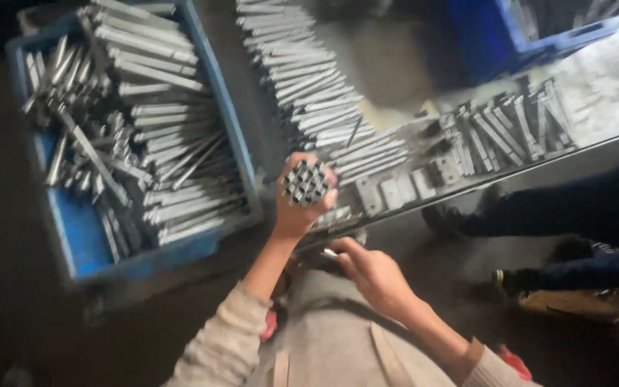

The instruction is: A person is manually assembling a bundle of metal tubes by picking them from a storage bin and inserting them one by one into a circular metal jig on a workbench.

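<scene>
My left hand [296,208] is raised and gripped around a bundle of short grey metal bars [306,182], seen end-on. My right hand [370,272] is lower, near my lap, with its fingers pinching a small metal piece [329,252] at the edge of the work surface [596,86]. Rows of similar metal bars [309,79] lie on that surface just beyond my left hand.
A blue crate [80,240] full of long metal bars sits at the left. Another blue crate [488,36] stands at the top right. Small metal brackets [503,132] are lined along the surface edge. Another person's dark-trousered legs and shoes [582,222] are at the right.
</scene>
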